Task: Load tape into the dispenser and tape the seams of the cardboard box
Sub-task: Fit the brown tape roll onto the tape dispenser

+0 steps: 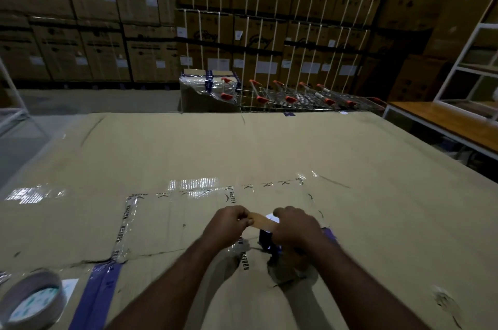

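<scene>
Both forearms reached forward; left hand (229, 224) pinched a tan tape strip (262, 222), right hand (293, 224) clenched the dark dispenser (266, 245) over corrugated cardboard (242, 149).

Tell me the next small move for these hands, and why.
Probably draw the brown tape strip a little further out with the left hand: it is stretched between both hands, while the right hand steadies the dark dispenser on the cardboard box.

This is a warehouse or stockroom. Tall stacks of strapped cartons (269, 14) fill the wall from 10 to 2 o'clock, a row of nested shopping trolleys (301, 96) stands at 12 o'clock, and white metal shelving (474, 65) rises at 2 o'clock.
</scene>
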Demonstrator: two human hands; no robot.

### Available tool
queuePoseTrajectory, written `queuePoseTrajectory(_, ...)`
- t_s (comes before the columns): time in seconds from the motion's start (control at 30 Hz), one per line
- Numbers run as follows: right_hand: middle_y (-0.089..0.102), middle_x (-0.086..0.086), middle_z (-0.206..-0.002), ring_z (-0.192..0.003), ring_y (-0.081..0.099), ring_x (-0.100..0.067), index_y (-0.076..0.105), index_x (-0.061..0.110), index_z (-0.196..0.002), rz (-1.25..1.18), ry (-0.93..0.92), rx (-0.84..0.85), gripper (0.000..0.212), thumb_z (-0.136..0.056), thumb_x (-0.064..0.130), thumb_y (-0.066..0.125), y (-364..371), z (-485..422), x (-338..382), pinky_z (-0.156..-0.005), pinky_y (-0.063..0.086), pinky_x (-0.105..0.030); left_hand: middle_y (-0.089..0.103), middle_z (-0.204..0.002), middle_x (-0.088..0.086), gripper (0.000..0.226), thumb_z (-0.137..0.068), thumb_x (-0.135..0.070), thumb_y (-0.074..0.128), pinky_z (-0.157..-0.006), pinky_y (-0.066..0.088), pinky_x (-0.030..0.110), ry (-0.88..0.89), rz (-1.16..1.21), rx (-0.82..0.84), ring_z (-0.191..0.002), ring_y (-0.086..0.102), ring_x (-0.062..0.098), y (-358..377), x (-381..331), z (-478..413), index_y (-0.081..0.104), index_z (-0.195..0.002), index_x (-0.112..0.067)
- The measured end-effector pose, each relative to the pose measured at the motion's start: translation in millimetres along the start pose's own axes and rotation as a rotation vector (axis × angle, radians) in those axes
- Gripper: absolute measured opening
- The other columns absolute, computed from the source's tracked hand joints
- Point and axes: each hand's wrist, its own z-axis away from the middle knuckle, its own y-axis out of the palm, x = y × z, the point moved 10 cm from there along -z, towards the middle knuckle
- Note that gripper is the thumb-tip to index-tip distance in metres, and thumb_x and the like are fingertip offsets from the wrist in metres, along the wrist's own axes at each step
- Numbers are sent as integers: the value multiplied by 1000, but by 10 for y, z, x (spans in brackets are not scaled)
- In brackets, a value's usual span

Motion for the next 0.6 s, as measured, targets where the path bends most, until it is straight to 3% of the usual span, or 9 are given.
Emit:
queuePoseTrajectory(0.07, 68, 1, -99, -92, 66, -21, 64, 28, -102, 10, 34, 34, 31, -72, 35, 62, 63, -62, -43, -76, 53, -33, 56, -64, -10, 12, -88, -25, 68, -55, 36, 22, -11, 4, 0, -60, 50, 6, -12, 17, 13, 74, -91, -15)
queuePoseTrajectory(0.13, 68, 5, -81, -76, 67, -19, 67, 28, -91, -18, 54, 20, 29, -66, 40, 58, 95, -167, -111, -61, 49, -27, 57, -62, -8, 13, -88, -26, 67, -55, 37, 25, -25, 1, 3, -55, 50, 7, -2, 26, 37, 75, -91, -16)
queuePoseTrajectory(0.17, 68, 6, -81, -74, 66, -18, 67, 27, -90, -20, 66, 7, 29, -65, 40, 58, 81, -196, -123, -60, 47, -26, 58, -63, -7, 13, -89, -27, 67, -56, 39, 25, -28, -2, -2, -56, 51, 9, 5, 22, 48, 75, -91, -17)
queuePoseTrajectory(0.3, 68, -2, -100, -82, 61, -23, 61, 21, -89, -6, 129, -54, 13, -77, 24, 62, -23, -142, -132, -71, 49, -29, 61, -72, -3, 14, -91, -28, 63, -60, 40, 26, -41, 1, -56, -65, 56, 14, 3, -28, 71, 74, -93, -20)
queuePoseTrajectory(0.4, 64, -1, -88, -80, 60, -24, 58, 21, -82, -30, 170, -93, 6, -77, 22, 62, -23, -143, -164, -71, 47, -28, 68, -79, 3, 15, -92, -28, 63, -63, 41, 29, -40, -21, -74, -69, 56, 15, 10, -18, 74, 74, -94, -18)
queuePoseTrajectory(0.47, 57, 0, -78, -76, 58, -24, 55, 20, -76, -44, 196, -84, 9, -72, 24, 63, 62, -174, -183, -72, 49, -29, 71, -87, 4, 16, -92, -29, 62, -66, 44, 30, -44, -27, -73, -73, 58, 16, 22, 26, 101, 75, -95, -19)
queuePoseTrajectory(0.53, 62, -1, -83, -75, 61, -27, 60, 21, -81, -8, 170, -89, 24, -60, 28, 69, 125, -227, -151, -74, 56, -37, 71, -90, 3, 16, -91, -31, 63, -70, 48, 33, -48, -31, -77, -80, 63, 19, 43, 96, 127, 74, -94, -20)
queuePoseTrajectory(0.6, 66, -5, -92, -84, 65, -30, 63, 22, -90, 27, 163, -104, 33, -59, 27, 72, 122, -199, -112, -79, 58, -45, 71, -91, 2, 16, -91, -30, 63, -72, 48, 34, -47, -31, -85, -84, 65, 20, 64, 137, 157, 74, -94, -19)
